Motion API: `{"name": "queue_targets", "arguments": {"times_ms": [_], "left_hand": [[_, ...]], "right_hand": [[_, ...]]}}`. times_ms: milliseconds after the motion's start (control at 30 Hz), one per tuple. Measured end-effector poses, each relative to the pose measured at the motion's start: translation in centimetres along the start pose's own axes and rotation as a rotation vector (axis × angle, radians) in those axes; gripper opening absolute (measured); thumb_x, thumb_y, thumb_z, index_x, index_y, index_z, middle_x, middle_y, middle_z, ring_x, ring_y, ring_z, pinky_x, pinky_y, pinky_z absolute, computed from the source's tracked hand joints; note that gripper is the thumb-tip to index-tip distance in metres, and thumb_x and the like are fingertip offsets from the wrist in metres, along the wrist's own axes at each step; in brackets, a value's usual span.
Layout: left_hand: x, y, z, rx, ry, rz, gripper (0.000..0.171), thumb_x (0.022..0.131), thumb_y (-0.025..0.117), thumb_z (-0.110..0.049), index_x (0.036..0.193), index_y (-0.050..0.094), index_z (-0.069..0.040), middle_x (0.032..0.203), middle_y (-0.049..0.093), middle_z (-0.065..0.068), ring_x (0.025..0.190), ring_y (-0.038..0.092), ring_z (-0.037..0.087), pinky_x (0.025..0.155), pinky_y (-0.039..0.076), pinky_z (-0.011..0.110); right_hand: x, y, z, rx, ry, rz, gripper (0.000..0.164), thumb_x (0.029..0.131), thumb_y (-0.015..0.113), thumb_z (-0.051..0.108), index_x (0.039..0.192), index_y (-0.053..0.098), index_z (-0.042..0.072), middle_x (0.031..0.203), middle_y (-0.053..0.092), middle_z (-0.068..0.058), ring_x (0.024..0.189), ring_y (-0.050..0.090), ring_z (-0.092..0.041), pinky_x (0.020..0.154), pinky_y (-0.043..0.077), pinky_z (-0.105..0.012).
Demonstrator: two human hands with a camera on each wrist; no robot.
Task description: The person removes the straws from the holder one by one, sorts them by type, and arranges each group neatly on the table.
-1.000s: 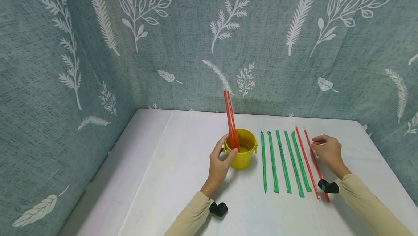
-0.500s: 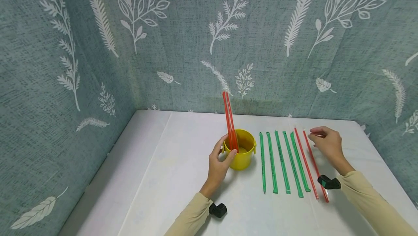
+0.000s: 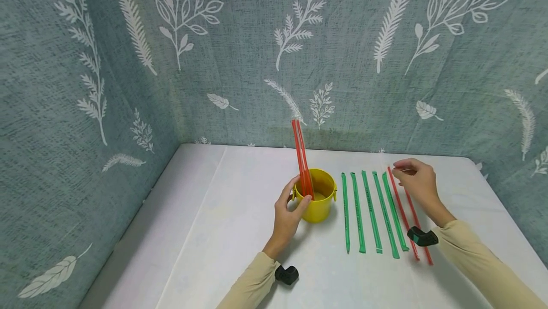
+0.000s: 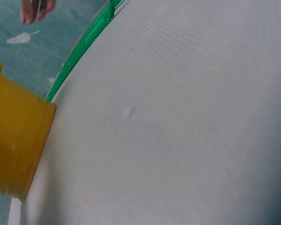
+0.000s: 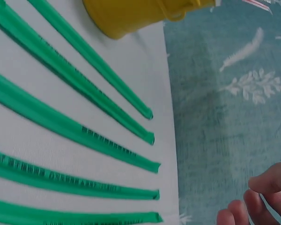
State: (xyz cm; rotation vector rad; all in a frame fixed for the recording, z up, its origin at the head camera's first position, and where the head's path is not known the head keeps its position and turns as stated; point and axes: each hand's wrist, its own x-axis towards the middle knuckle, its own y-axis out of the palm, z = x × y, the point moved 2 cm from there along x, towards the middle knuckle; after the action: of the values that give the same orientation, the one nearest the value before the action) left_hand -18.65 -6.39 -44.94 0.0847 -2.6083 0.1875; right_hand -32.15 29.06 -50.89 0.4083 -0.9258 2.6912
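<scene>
Here, the left hand [image 3: 286,221] grips a round bucket [image 3: 317,212] holding slender red straws [image 3: 301,157].

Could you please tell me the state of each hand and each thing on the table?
Yellow bucket: upright, open-topped.
Red sticks in the bucket: leaning, tops above the rim.
Five green sticks: lying side by side.
Two red sticks: lying beside the green ones.
Left hand: gripping the bucket's rim.
Right hand: raised, holding nothing visible.

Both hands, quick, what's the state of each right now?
Left hand: closed, holding the yellow bucket at its rim.
Right hand: open, fingers loosely curled, holding nothing visible.
</scene>
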Motion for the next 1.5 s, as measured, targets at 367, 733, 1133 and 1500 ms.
{"name": "queue_targets", "arguments": {"times_ms": [367,733,1133,1500], "left_hand": [[0.0,0.0,0.1,-0.001,-0.008,-0.011,0.05,0.084,0.058,-0.013,0.13,0.041,-0.007,0.132,0.042,0.006,0.12,0.037,0.017,0.084,0.033,0.051],[0.2,0.1,-0.1,-0.009,0.0,-0.008,0.05,0.084,0.058,-0.014,0.13,0.041,-0.005,0.132,0.042,0.008,0.12,0.037,0.019,0.084,0.033,0.053],[0.1,0.0,0.0,-0.017,0.004,-0.006,0.05,0.084,0.059,-0.012,0.13,0.041,-0.005,0.132,0.043,0.008,0.12,0.038,0.019,0.083,0.034,0.052],[0.2,-0.1,-0.1,-0.007,0.001,-0.005,0.05,0.084,0.058,-0.012,0.13,0.04,-0.005,0.132,0.043,0.007,0.119,0.038,0.019,0.084,0.034,0.049]], "right_hand": [[0.2,1.7,2.3,0.184,-0.085,0.025,0.027,0.078,0.065,0.033,0.1,0.064,0.017,0.087,0.061,0.002,0.068,0.058,-0.011,0.052,0.047,-0.024],[-2.6,0.1,13.4,0.404,-0.113,0.13,0.018,0.08,0.064,0.017,0.095,0.063,0.007,0.086,0.06,-0.007,0.072,0.057,-0.012,0.054,0.048,-0.023],[-3.0,2.7,16.9,0.453,-0.137,0.18,0.018,0.081,0.063,0.018,0.096,0.062,0.008,0.089,0.059,-0.007,0.076,0.056,-0.014,0.058,0.049,-0.026],[-4.5,2.8,23.9,0.39,-0.13,0.207,0.017,0.083,0.06,0.01,0.097,0.06,0.003,0.092,0.06,-0.014,0.079,0.057,-0.022,0.061,0.048,-0.022]]}}
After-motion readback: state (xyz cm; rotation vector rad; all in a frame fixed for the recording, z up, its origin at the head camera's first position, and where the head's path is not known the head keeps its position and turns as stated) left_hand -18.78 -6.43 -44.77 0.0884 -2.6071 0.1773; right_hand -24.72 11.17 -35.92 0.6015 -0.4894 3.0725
